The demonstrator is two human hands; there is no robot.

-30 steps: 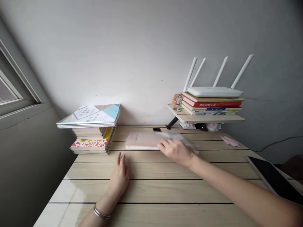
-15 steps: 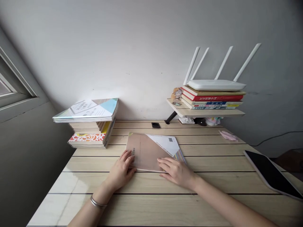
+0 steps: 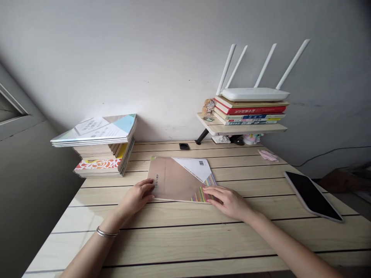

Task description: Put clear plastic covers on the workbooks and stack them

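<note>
A thin book (image 3: pixel 178 179) with a tan and white back cover, a barcode and coloured stripes lies flat on the wooden desk (image 3: pixel 185 231). My left hand (image 3: pixel 136 197) rests at its near left corner, fingers stretched out and touching the cover's edge. My right hand (image 3: pixel 228 200) lies at its near right corner, fingers spread flat against the striped edge. Neither hand holds anything.
A stack of books (image 3: pixel 101 144) stands at the back left. A small wall shelf (image 3: pixel 240 129) carries books and a white router (image 3: pixel 253 94). A dark tablet (image 3: pixel 311 195) lies at the right, a pink scrap (image 3: pixel 267 155) behind it. A wall runs along the back.
The book came down flat onto the desk and both hands moved to its near corners. The view shifted, so everything sits a little left and higher.
</note>
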